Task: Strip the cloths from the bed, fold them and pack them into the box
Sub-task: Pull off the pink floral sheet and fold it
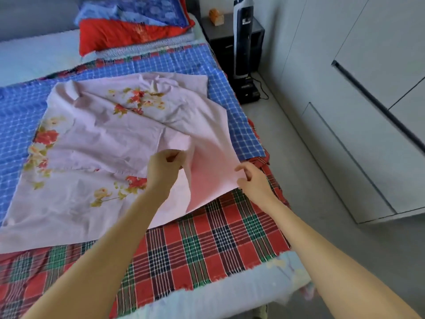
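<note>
Pink floral cloth [103, 143] spread across the bed [30, 54], over a blue checked cloth [174, 65] and a red plaid cloth [207, 238], left hand [162, 166] pinching a raised fold, right hand [251, 178] pinching the cloth's near edge — apparently a corner — folded red and blue cloths [135, 26] piled beyond the pink one.

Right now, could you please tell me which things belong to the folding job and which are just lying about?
Job: pink floral cloth, pinched by left hand and right hand; blue checked cloth; red tartan cloth.
Lying about: upright vacuum; dark nightstand; wardrobe.
</note>
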`<state>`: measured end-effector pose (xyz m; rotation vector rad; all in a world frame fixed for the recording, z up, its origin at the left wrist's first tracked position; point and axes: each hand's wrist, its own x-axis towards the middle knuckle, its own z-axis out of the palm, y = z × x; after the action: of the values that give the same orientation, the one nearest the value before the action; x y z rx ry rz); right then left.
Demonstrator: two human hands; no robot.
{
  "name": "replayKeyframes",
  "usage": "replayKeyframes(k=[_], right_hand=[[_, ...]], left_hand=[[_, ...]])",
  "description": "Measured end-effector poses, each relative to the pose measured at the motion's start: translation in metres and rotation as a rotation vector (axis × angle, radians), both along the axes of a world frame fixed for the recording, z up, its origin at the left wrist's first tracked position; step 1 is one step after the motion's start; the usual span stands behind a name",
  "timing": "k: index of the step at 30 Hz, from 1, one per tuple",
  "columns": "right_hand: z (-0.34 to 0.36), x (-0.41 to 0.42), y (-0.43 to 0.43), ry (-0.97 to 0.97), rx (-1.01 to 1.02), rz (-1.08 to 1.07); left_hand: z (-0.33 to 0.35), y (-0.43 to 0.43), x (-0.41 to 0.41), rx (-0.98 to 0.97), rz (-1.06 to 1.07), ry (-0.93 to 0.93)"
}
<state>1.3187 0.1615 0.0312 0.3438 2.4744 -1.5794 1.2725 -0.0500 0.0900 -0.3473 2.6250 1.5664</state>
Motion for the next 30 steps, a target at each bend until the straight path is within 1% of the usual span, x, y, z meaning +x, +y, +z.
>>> replayKeyframes(k=[2,4,6,8,10,14,16,18,20,23,27,30], right_hand=[[0.048,0.008,-0.027,-0.019,-0.018,0.029],[0.094,0.021,-0.058,-0.038,-0.110,0.029],[0.135,0.032,-0.087,-0.012,-0.187,0.066],[0.178,0.039,-0.114,0.046,-0.198,0.118],[0.227,0.045,-0.143,0.120,-0.206,0.139],[0.315,0.053,-0.186,0.263,-0.296,0.185],[0.347,0.062,-0.200,0.327,-0.287,0.330],[0.369,0.071,-0.208,0.391,-0.179,0.491],[0.385,0.076,-0.212,0.477,-0.101,0.537],[0.398,0.077,-0.219,0.617,-0.109,0.487],[0.399,0.084,-0.229,0.718,-0.169,0.387],[0.392,0.087,-0.236,0.773,-0.122,0.313]], left_hand=[[0.044,-0.031,0.004,-0.117,-0.151,0.077],[0.089,-0.062,0.012,-0.263,-0.314,0.113],[0.128,-0.091,0.021,-0.339,-0.385,0.157],[0.166,-0.114,0.028,-0.365,-0.396,0.238],[0.210,-0.135,0.040,-0.351,-0.393,0.323],[0.284,-0.153,0.062,-0.343,-0.428,0.451],[0.312,-0.158,0.074,-0.321,-0.432,0.521],[0.334,-0.164,0.085,-0.318,-0.439,0.561],[0.350,-0.171,0.093,-0.286,-0.444,0.561],[0.366,-0.179,0.104,-0.292,-0.450,0.555],[0.376,-0.180,0.113,-0.288,-0.451,0.522],[0.377,-0.177,0.120,-0.340,-0.461,0.518]])
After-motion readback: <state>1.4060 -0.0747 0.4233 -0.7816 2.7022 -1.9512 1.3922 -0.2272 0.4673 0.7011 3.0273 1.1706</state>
